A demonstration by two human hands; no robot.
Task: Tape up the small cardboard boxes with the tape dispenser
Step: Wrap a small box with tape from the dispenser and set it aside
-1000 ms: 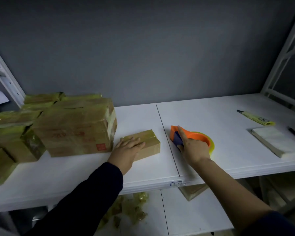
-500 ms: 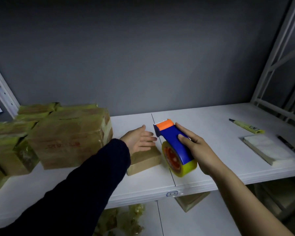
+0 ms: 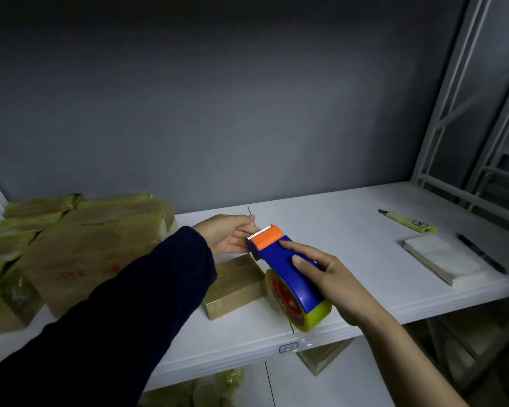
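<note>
Leaving small box [image 3: 232, 286], left hand [image 3: 228, 235] reaches tape dispenser [image 3: 282, 271], right hand [image 3: 332, 277] gripping

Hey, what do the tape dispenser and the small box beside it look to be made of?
The tape dispenser looks like moulded plastic: smooth, evenly coloured blue body and orange head; its pale toothed cutter may be metal. The small box looks like brown cardboard, with a glossy sheen suggesting tape or film over it.
</note>
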